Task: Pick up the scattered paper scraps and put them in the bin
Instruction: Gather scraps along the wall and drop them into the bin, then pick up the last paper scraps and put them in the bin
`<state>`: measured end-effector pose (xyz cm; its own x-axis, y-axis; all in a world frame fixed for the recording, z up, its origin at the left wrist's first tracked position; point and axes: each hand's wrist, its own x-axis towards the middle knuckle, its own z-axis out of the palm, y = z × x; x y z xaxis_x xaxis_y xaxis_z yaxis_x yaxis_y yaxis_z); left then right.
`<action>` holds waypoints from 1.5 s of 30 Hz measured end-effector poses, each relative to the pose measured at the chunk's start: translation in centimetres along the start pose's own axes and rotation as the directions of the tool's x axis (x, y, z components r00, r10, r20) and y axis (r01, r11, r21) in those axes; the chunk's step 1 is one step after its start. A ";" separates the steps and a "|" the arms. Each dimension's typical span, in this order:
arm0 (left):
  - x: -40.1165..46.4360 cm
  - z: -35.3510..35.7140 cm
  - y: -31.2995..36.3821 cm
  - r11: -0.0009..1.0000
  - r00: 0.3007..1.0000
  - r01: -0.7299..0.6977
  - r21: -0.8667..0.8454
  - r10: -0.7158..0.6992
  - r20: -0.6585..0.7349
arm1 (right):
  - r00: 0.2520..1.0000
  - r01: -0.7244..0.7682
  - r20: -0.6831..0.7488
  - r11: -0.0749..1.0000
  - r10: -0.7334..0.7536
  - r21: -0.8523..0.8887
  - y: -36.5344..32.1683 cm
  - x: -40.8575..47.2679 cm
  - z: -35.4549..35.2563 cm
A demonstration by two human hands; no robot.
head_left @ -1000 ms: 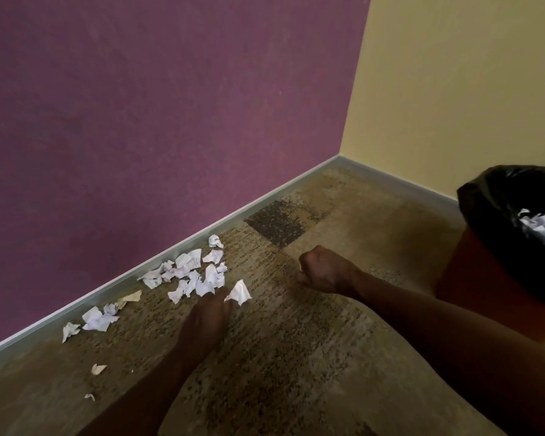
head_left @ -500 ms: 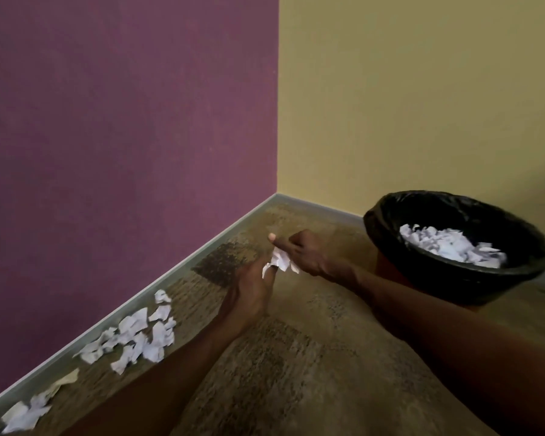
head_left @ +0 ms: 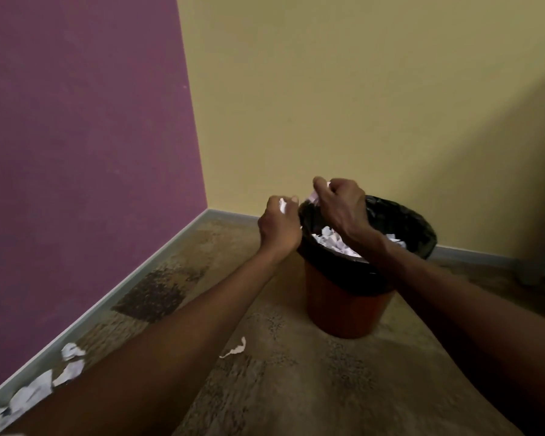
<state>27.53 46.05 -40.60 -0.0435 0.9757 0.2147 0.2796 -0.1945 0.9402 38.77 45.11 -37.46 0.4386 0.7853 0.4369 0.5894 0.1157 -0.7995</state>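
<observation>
While both arms reach forward over the floor, entries for this moment:

Left hand: the left hand (head_left: 279, 226) is raised just left of the bin rim, fingers (head_left: 293, 200) curled and clamped on a small white paper scrap (head_left: 282, 205) that shows between thumb and fingertips.

Right hand: the right hand (head_left: 340, 204) is above the bin's near-left rim, fingers curled together and pinching a crumpled white-pink paper scrap (head_left: 314, 195); only an edge of it shows.

Bin: round orange plastic bin with a black liner bag (head_left: 346, 309) folded over the rim, upright on the floor near the yellow wall (head_left: 359, 89).

Bin contents: heap of white paper scraps (head_left: 334, 240) inside the liner, partly hidden by the right forearm.

Loose scraps, floor: one thin curled white strip (head_left: 235, 349) lies on the carpet beside the left forearm, apart from the bin. A row of white crumpled scraps (head_left: 38, 388) lies along the grey skirting board (head_left: 107, 313) at lower left, well apart from the bin.

Floor: mottled brown carpet (head_left: 296, 388) with a darker patch near the purple wall (head_left: 76, 121).

Corner: the purple and yellow walls meet behind and left of the bin.
</observation>
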 end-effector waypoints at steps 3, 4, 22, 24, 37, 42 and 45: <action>1.1 4.7 2.4 0.965 0.970 0.219 -0.147 -0.199 0.140 | 0.982 -0.161 -0.112 0.984 0.152 -0.078 1.8 1.8 -2.3; 1.6 6.1 2.6 0.936 0.941 0.291 -0.197 -0.243 0.234 | 0.971 -0.233 -0.087 0.964 0.223 -0.129 2.7 2.4 -2.9; 2.1 3.4 -0.5 0.621 0.882 0.452 -0.641 -0.201 0.427 | 0.984 -0.166 0.043 0.972 0.176 -0.165 5.7 2.4 -0.6; 1.8 2.2 -1.2 0.659 0.902 0.428 -0.618 -0.276 0.331 | 0.999 -0.036 -0.018 0.975 0.033 -0.219 5.1 1.7 0.8; -3.7 -11.4 -18.2 0.772 0.800 0.597 -0.216 -0.592 0.097 | 0.719 0.468 0.640 0.870 -0.273 -0.155 5.5 -7.6 13.3; -7.1 -17.4 -25.2 0.810 0.891 0.449 0.376 -0.438 -0.121 | 0.369 0.559 0.924 0.770 0.099 -0.306 8.3 -12.2 18.3; -10.2 -20.4 -28.8 0.685 0.892 0.370 0.628 -0.451 -0.033 | 0.273 0.633 0.949 0.713 0.159 -0.301 10.1 -14.8 20.4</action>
<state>0.36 39.65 -64.44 -0.1967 0.9546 -0.2239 0.7776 0.2910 0.5574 24.40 47.07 -60.45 -0.4306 0.8096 -0.3990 0.9023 0.3963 -0.1696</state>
